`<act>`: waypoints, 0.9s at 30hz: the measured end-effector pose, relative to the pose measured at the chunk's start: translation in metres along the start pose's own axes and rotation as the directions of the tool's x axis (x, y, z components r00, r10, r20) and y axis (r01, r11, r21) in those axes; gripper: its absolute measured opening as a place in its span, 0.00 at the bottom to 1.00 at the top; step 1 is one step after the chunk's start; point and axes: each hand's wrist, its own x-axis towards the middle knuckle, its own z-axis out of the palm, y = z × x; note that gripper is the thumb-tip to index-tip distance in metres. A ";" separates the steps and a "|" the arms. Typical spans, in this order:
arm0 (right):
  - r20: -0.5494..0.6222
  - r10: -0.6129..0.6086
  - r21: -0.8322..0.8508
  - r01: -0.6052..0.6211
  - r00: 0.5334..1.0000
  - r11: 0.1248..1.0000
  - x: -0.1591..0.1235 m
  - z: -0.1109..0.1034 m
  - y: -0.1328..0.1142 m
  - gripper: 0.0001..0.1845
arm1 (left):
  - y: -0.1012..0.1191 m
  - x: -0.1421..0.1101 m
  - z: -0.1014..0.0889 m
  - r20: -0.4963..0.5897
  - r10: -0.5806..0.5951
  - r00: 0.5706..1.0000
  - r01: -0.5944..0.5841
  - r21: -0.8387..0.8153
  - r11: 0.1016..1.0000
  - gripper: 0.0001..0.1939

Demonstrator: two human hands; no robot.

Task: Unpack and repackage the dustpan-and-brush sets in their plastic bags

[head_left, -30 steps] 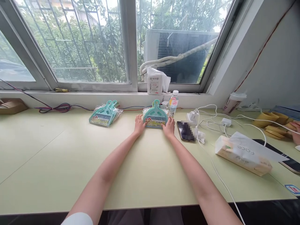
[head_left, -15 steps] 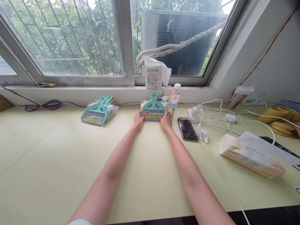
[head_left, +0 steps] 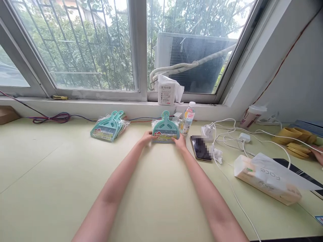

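A wrapped mini dustpan and brush set point(head_left: 165, 127), mint green with a printed label, stands near the wall at the back of the table. My left hand point(head_left: 146, 137) grips its lower left edge, thumb across the front. On the opposite side my right hand point(head_left: 179, 141) holds the lower right edge the same way. Other fingers are partly hidden behind the set. Farther left lies a small stack of similar dustpan sets point(head_left: 107, 127) in clear plastic. A drink bottle point(head_left: 188, 119) with a white cap is close beside my right hand.
Right of my arms lie a phone point(head_left: 201, 148), white charging cables point(head_left: 230, 136) and a tissue pack point(head_left: 267, 181). A paper cup point(head_left: 252, 117) and yellow rolls point(head_left: 294, 136) sit farther back. Another person's hand point(head_left: 318, 154) shows at the right edge. Bundled wires point(head_left: 59, 117) run along the wall.
My view has tilted upward slightly, so everything appears lower in the picture. Both hands keep their hold on the dustpan set, which stays in about the same place beside the bottle.
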 end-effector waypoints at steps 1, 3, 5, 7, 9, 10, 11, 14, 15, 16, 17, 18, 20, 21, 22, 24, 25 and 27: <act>-0.017 0.019 -0.007 -0.019 1.000 1.000 -0.008 -0.001 -0.002 0.35 | 0.004 -0.008 -0.002 0.032 -0.002 0.999 0.002 0.004 1.000 0.23; -0.032 0.062 -0.015 -0.062 0.998 0.998 -0.025 -0.004 -0.006 0.34 | 0.011 -0.025 -0.007 0.073 -0.007 0.997 0.006 0.013 1.000 0.23; 0.004 0.092 0.006 -0.092 0.996 0.996 -0.042 -0.007 -0.010 0.32 | 0.017 -0.042 -0.012 0.094 -0.040 0.995 0.037 0.039 0.999 0.22; 0.079 0.119 0.031 -0.122 0.990 0.992 -0.057 -0.009 -0.013 0.30 | 0.021 -0.059 -0.017 0.093 -0.106 0.990 0.097 0.101 0.990 0.19; 0.153 0.129 0.052 -0.138 0.980 0.989 -0.071 -0.009 -0.014 0.28 | 0.022 -0.078 -0.020 0.054 -0.149 0.987 0.139 0.151 0.979 0.17; 0.171 0.121 0.062 -0.133 0.978 0.989 -0.076 -0.007 -0.015 0.27 | 0.021 -0.086 -0.021 0.020 -0.145 0.989 0.140 0.163 0.977 0.17; 0.170 0.104 0.075 -0.118 0.980 0.990 -0.081 -0.005 -0.016 0.27 | 0.020 -0.094 -0.022 -0.021 -0.119 0.993 0.121 0.169 0.978 0.18; 0.103 -0.016 0.102 0.005 0.995 0.995 -0.084 0.005 -0.019 0.32 | 0.017 -0.105 -0.022 -0.136 0.075 0.988 -0.047 0.196 0.980 0.23; 0.069 -0.073 0.101 0.066 0.995 0.993 -0.080 0.010 -0.020 0.33 | 0.017 -0.103 -0.022 -0.166 0.163 0.972 -0.126 0.215 0.968 0.25; 0.029 -0.132 0.089 0.129 0.991 0.988 -0.073 0.014 -0.020 0.33 | 0.016 -0.098 -0.021 -0.193 0.254 0.948 -0.205 0.242 0.948 0.26; -0.011 -0.187 0.069 0.188 0.982 0.980 -0.062 0.018 -0.019 0.33 | 0.015 -0.090 -0.020 -0.214 0.337 0.917 -0.274 0.276 0.921 0.28; -0.068 -0.227 0.045 0.230 0.971 0.972 -0.049 0.021 -0.017 0.32 | 0.014 -0.080 -0.019 -0.232 0.405 0.884 -0.322 0.327 0.889 0.29; -0.152 -0.280 -0.013 0.281 0.948 0.960 -0.019 0.028 -0.011 0.32 | 0.009 -0.053 -0.016 -0.244 0.475 0.846 -0.347 0.424 0.837 0.32; -0.155 -0.282 -0.029 0.282 0.947 0.959 -0.003 0.031 -0.007 0.32 | 0.006 -0.038 -0.016 -0.254 0.474 0.843 -0.316 0.478 0.819 0.33; -0.135 -0.257 -0.032 0.255 0.957 0.967 0.012 0.035 -0.002 0.33 | 0.002 -0.023 -0.016 -0.272 0.463 0.843 -0.272 0.526 0.806 0.33; -0.097 -0.181 -0.064 0.175 0.979 0.983 0.037 0.041 0.006 0.33 | -0.005 0.006 -0.018 -0.289 0.420 0.860 -0.185 0.591 0.785 0.31; -0.100 -0.141 -0.096 0.132 0.985 0.987 0.048 0.045 0.010 0.33 | -0.008 0.019 -0.020 -0.294 0.392 0.871 -0.144 0.611 0.778 0.30; -0.143 -0.097 -0.161 0.073 0.985 0.984 0.063 0.053 0.015 0.33 | -0.014 0.041 -0.025 -0.286 0.356 0.890 -0.101 0.637 0.765 0.28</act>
